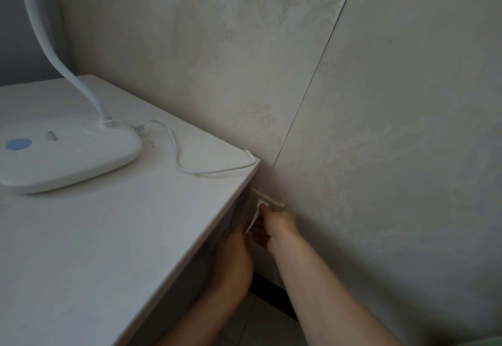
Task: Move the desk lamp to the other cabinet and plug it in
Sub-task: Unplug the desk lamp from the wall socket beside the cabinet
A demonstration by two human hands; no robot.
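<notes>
The white desk lamp [62, 155] stands on the white cabinet [114, 237] at the left, its bent neck rising out of the top of the view. Its thin white cord [178, 162] loops across the top and drops over the back right corner. Below that corner a beige wall socket [273, 199] sits on the wall. My right hand [277, 227] holds the white plug [263, 205] against the socket. My left hand [233, 256] is beside the cabinet's side, fingers around the cord just below the plug. How deep the plug sits is hidden.
Patterned beige wallpaper [380, 128] covers the wall on the right, with a seam running down to the socket. A dark skirting strip [267, 290] and pale floor tiles [252, 321] show between my forearms. The gap between cabinet and wall is narrow.
</notes>
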